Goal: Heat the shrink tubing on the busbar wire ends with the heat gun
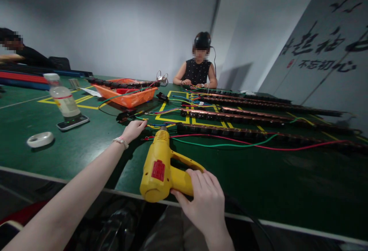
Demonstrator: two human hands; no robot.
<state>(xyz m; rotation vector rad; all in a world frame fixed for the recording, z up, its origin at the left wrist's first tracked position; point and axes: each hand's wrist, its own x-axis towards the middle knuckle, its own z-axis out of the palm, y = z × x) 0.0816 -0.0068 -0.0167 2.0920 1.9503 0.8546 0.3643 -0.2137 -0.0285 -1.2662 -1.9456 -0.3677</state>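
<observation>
My right hand (pixel 205 197) is wrapped around the handle of a yellow heat gun (pixel 156 166) with a red label. Its nozzle points away from me, close to the coloured wires (pixel 168 125) at the end of a long dark wire harness (pixel 218 129). My left hand (pixel 133 130), a beaded bracelet on its wrist, reaches forward and pinches thin wire ends to the left of the nozzle. A black connector (pixel 126 115) lies just beyond that hand. One red wire (pixel 230 139) and one green wire (pixel 212 144) run along the table to the right.
More harnesses (pixel 244 117) lie side by side across the green table (pixel 258 182). An orange basket (pixel 126 98) stands behind my left hand. Farther left are a bottle (pixel 66 101), a phone (pixel 73 122) and a white ring-shaped object (pixel 40 140). Co-workers sit opposite (pixel 198 71) and far left.
</observation>
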